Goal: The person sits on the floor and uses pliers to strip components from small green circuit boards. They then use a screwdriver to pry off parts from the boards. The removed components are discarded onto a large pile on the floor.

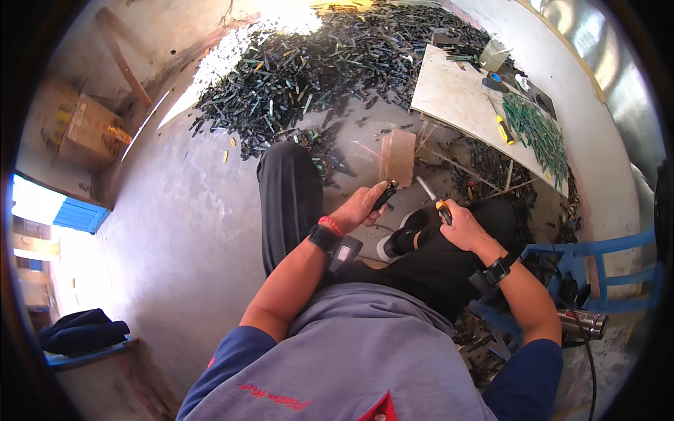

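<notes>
My left hand [360, 209] is closed around a small dark piece [384, 196], with a shiny bit at its upper end. In my right hand [460, 226] is a knife-like tool [427, 189] with an orange-and-black handle and a silver, blade-shaped end. That silver end points up and left, toward the piece but apart from it. Both hands are above my lap and shoe. Just beyond them a brown block [398, 157] stands on the floor; whether it is brick or cardboard I cannot tell.
A big heap of dark strips [302, 84] covers the far floor. At right, a low white table [449, 91] bears green strips [535, 133], a yellow-handled tool [505, 130] and a translucent cup [493, 55]. Cardboard boxes [91, 133] stand left; a blue chair [597, 270] and metal flask [583, 323] are right.
</notes>
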`<move>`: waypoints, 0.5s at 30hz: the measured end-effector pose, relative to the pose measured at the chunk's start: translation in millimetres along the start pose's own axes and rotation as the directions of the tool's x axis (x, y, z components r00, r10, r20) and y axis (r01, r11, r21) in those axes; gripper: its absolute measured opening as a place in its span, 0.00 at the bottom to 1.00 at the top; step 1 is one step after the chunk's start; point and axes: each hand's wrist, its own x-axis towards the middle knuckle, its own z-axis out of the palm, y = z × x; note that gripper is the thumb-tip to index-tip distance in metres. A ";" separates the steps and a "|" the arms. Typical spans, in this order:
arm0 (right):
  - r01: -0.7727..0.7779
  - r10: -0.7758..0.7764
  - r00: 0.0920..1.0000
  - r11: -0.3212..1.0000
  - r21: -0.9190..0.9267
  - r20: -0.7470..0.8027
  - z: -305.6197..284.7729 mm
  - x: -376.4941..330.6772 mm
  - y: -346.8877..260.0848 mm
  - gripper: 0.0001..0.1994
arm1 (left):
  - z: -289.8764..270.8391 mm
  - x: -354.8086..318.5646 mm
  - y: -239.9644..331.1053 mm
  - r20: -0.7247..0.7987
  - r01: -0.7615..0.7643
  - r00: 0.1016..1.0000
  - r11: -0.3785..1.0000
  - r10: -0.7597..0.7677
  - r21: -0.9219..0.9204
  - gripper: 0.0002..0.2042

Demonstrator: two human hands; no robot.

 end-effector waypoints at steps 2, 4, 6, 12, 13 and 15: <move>-0.042 0.031 0.999 0.892 0.450 0.032 23.9 1.3 6.1 0.11 | 8.9 -1.1 5.9 -0.036 -0.009 0.999 1.000 0.010 0.019 0.22; -0.128 0.050 0.991 0.650 0.749 0.126 32.9 -4.0 -19.3 0.11 | 15.4 -2.6 8.4 -0.083 0.007 0.997 1.000 -0.006 0.010 0.24; -0.118 0.067 0.993 0.691 0.713 0.099 51.3 -7.6 -28.8 0.11 | 18.4 -2.8 11.6 -0.124 -0.010 0.992 1.000 0.013 0.023 0.25; -0.046 0.090 0.990 0.938 0.344 -0.111 78.6 -8.7 -49.9 0.19 | 19.2 8.8 -0.3 -0.189 -0.028 0.982 1.000 0.026 -0.006 0.28; -0.056 0.104 0.986 0.941 0.333 -0.129 80.0 -6.5 -52.0 0.19 | 20.3 10.6 -1.4 -0.202 -0.034 0.979 0.999 0.035 0.007 0.28; -0.079 0.128 0.978 0.959 0.273 -0.167 78.9 -5.5 -58.4 0.19 | 21.1 15.0 -3.6 -0.209 -0.006 0.978 1.000 0.004 -0.007 0.29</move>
